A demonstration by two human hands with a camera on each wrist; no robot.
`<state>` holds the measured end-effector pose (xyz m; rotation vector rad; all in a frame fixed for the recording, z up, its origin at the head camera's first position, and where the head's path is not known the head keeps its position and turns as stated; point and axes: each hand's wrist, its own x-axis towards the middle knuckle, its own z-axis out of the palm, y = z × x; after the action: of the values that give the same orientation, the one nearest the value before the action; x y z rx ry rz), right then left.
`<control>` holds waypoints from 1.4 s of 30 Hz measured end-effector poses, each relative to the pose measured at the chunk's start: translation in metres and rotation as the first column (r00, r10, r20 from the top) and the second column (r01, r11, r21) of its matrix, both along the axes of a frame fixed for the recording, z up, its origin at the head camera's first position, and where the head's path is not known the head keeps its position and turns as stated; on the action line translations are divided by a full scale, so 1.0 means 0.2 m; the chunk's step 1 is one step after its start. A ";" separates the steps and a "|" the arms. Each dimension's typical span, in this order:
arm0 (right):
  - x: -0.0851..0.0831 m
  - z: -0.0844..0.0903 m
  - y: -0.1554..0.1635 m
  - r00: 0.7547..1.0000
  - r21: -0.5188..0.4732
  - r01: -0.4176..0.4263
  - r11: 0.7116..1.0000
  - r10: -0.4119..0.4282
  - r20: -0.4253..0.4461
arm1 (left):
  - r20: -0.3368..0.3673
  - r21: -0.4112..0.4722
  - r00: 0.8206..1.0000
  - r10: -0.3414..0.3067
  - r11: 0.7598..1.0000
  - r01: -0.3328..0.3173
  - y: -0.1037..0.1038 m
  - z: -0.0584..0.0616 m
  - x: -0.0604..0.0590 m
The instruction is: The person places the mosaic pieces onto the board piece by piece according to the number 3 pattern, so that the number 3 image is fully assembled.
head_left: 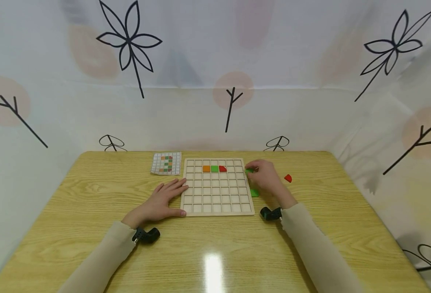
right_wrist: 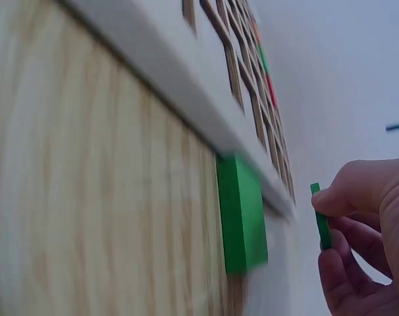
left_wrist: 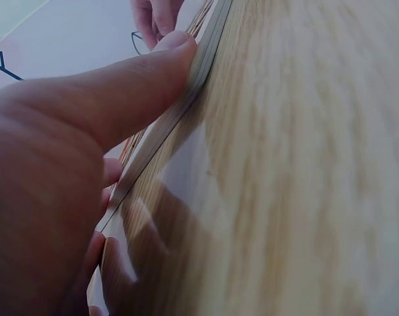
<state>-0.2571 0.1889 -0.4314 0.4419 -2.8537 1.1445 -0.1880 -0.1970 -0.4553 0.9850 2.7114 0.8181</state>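
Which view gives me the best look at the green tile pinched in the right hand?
The right wrist view: the green tile shows edge-on, pinched by the right hand, clear of the grid board. The head view shows only a green sliver at the fingertips, mostly hidden by the hand. The left wrist view does not show it.

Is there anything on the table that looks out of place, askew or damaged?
Nothing looks damaged. The grid board sits square, with three tiles seated in its top row. A green tile and a red piece lie loose beside it. The right hand pinches another green tile.
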 end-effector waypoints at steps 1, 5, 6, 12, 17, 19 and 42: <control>0.00 0.00 -0.01 1.000 0.007 -0.007 1.000 0.007 -0.003 | -0.002 0.000 1.000 0.000 1.000 0.000 0.00 0.00 0.00; 0.01 -0.01 -0.07 0.999 0.027 -0.052 0.998 0.052 -0.009 | -0.001 0.000 1.000 -0.001 1.000 0.001 0.00 -0.01 0.00; 0.01 -0.01 -0.09 0.998 0.035 -0.063 0.997 0.063 -0.009 | -0.001 -0.001 1.000 -0.001 1.000 0.001 0.00 -0.01 0.00; 0.02 -0.01 -0.17 0.991 0.057 -0.135 0.989 0.135 -0.006 | 0.000 -0.006 1.000 0.001 1.000 -0.001 0.00 -0.01 0.00; 0.02 -0.03 -0.22 0.981 0.078 -0.190 0.979 0.193 -0.033 | 0.007 -0.001 1.000 0.001 1.000 -0.001 0.00 -0.01 0.00; 0.03 -0.03 -0.24 0.979 0.081 -0.198 0.977 0.202 -0.037 | 0.005 0.002 1.000 0.001 1.000 -0.001 0.00 -0.01 0.00; 0.01 -0.07 -0.23 0.961 -0.126 -0.169 0.978 0.191 0.198 | -0.006 0.002 1.000 -0.001 1.000 0.001 0.00 -0.02 -0.01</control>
<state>-0.2552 0.1432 -0.4461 0.6226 -2.9567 1.4504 -0.1898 -0.1976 -0.4587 0.9909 2.7156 0.8193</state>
